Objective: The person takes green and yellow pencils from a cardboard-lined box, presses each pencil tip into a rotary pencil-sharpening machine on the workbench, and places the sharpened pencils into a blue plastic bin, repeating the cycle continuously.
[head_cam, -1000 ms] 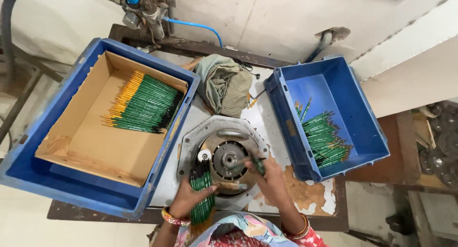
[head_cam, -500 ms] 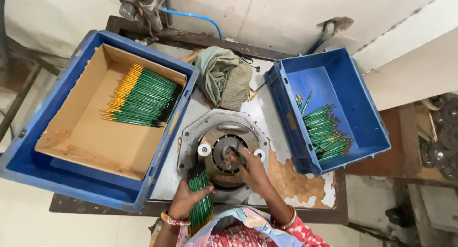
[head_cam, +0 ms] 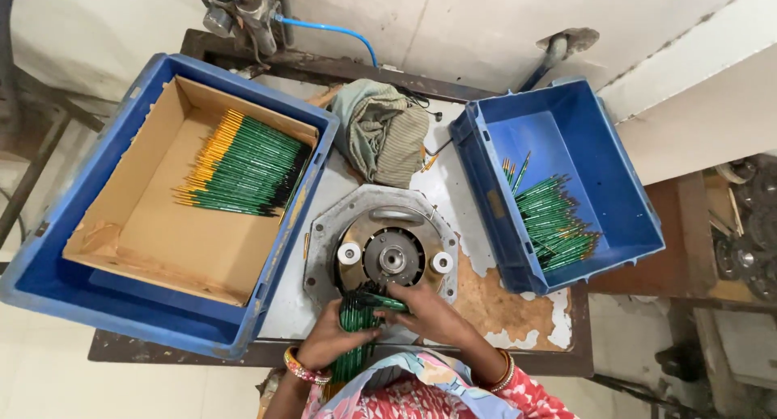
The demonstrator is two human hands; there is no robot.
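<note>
Two blue crates [head_cam: 105, 297] [head_cam: 623, 225] flank the round machine [head_cam: 392, 257].

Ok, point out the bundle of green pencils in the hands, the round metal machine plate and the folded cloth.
bundle of green pencils [head_cam: 354, 338], head view, middle of the bundle.
round metal machine plate [head_cam: 392, 259], head view, central hub.
folded cloth [head_cam: 383, 136], head view, top fold.

A bundle of green pencils [head_cam: 354, 338] stands nearly upright at the near edge of the round metal machine plate [head_cam: 380, 225], its dark tips toward the plate's hub. One separate green pencil [head_cam: 387, 303] lies crosswise over the bundle's top.
</note>
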